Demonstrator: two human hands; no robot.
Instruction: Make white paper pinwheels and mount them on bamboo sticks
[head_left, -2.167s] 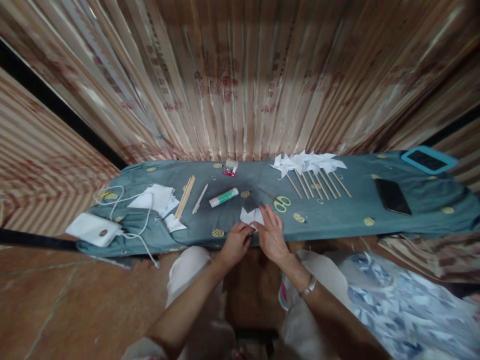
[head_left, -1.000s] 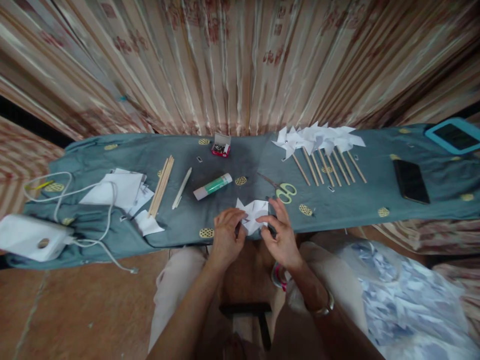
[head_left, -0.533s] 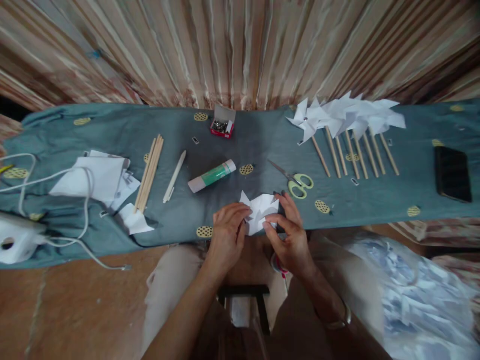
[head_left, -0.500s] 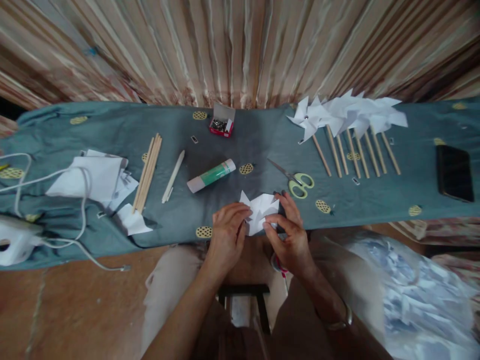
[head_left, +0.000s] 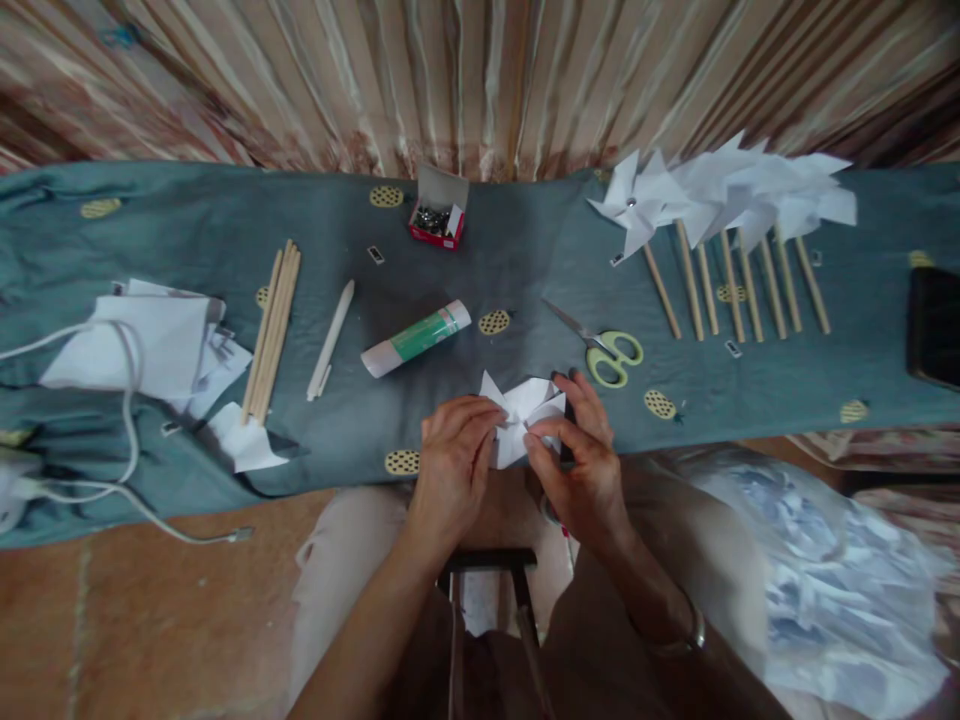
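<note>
A white paper pinwheel (head_left: 517,425) is between my hands at the front edge of the cloth-covered table, some of its corners bent in toward the middle. My left hand (head_left: 457,455) pinches its left side, thumb and fingers near the centre. On the other side my right hand (head_left: 581,460) grips it, thumb and index finger pressing a folded corner near the middle. Fingertips partly hide the folds. Green-handled scissors (head_left: 600,345) lie just beyond my right hand. A green and white glue stick (head_left: 416,338) rests beyond my left hand.
A red box of metal pins (head_left: 436,225) stands open at the back. Finished paper pinwheels on sticks (head_left: 720,195) lie at back right, a phone (head_left: 934,325) at far right. Leftward are a white pen (head_left: 330,340), wooden sticks (head_left: 271,330), paper sheets (head_left: 142,345) and a white cable (head_left: 131,400).
My right fingers have drawn a paper corner further in toward the pinwheel's centre. Both hands keep their hold. The camera view has shifted slightly, nearer the table.
</note>
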